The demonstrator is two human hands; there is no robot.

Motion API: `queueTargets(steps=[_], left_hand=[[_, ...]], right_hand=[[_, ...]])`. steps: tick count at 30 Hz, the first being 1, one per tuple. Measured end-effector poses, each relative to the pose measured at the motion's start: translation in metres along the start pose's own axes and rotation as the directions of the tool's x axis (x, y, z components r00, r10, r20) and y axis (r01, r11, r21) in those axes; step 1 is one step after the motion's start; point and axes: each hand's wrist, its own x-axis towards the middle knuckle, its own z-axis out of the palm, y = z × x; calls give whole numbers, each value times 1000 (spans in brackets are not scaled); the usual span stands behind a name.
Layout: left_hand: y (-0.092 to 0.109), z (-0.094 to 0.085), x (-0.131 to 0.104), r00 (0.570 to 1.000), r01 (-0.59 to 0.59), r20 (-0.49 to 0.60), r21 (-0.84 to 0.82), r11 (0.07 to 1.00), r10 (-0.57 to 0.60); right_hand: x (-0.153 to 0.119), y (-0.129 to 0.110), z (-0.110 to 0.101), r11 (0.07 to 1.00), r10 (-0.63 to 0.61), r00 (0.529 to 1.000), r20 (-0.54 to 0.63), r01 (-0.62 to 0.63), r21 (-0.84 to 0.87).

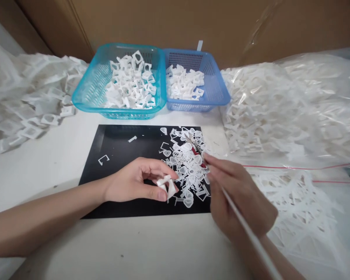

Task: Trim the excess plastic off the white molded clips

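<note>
Between the thumb and fingers of my left hand [142, 181] is a small white plastic part [167, 186] with an opening in it, held above the black mat [119, 210]. My right hand [240, 194] grips a thin knife [236, 210] like a pen; its pointed blade reaches up and left over a heap of thin white scraps [189, 167] on the mat's right side. The blade is apart from the white part. Something red lies among the scraps beside the blade, partly hidden.
Behind the mat stand a teal basket [119, 112] and a blue basket [198, 104], both with white parts. White parts are piled at the left [32, 105]. Clear bags of white parts [259, 112] lie at the right, above a bag of flat white pieces [303, 217].
</note>
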Motion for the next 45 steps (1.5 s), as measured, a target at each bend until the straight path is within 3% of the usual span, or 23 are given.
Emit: queueTargets(steps=[2, 4, 12, 16, 20, 24, 28, 31, 45], left_hand=[[-1, 0, 0, 1000, -7, -16, -17, 1000, 7], [-1, 0, 0, 1000, -13, -25, -18, 1000, 13], [-3, 1, -1, 998, -13, -53, 32, 999, 15], [-3, 0, -1, 998, -27, -50, 33, 999, 29], [-4, 0, -1, 997, -69, -32, 56, 996, 70], [-4, 1, -1, 992, -108, -40, 213, 971, 119], [-4, 2, 1, 985, -163, -10, 258, 952, 171], [-4, 3, 2, 982, -181, -1, 260, 948, 188], [-3, 4, 1, 980, -186, 0, 336, 923, 197]], right_hand=[[3, 4, -3, 989, -63, 996, -63, 54, -136], [7, 6, -5, 974, -79, 996, -28, 72, -216], [13, 5, -5, 982, 36, 999, 29, -30, -186], [10, 4, -6, 980, 189, 980, 67, -184, -76], [5, -4, -3, 904, 363, 919, 154, -387, 180], [1, -15, 5, 795, 374, 891, 257, -450, 407], [-2, -21, 12, 699, 415, 871, 263, -490, 521], [-4, -21, 15, 656, 456, 851, 262, -520, 547], [-6, -24, 18, 625, 513, 823, 244, -553, 551]])
